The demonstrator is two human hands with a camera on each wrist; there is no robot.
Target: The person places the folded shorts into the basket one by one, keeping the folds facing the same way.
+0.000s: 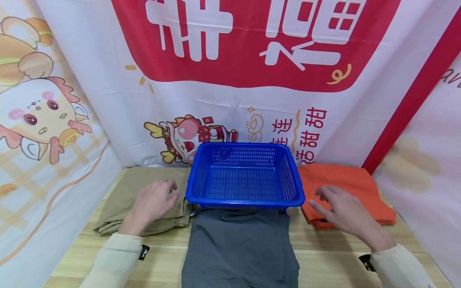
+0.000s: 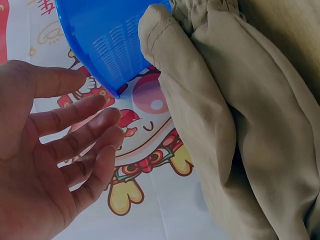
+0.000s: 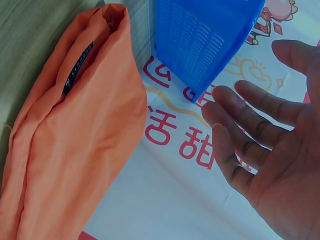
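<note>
A blue plastic basket with nothing in it stands between both hands, at the back of the table. My left hand hovers over folded khaki cloth left of the basket, fingers loosely bent and holding nothing. On the other side, my right hand is above folded orange cloth, its fingers apart and empty. Dark grey folded cloth lies in front of the basket. In the left wrist view the hand is beside the basket; the right wrist view shows the other hand likewise.
The wooden table shows between the cloths and at both sides. A white printed curtain with a red panel hangs directly behind the basket. More printed curtains close in the left and right sides.
</note>
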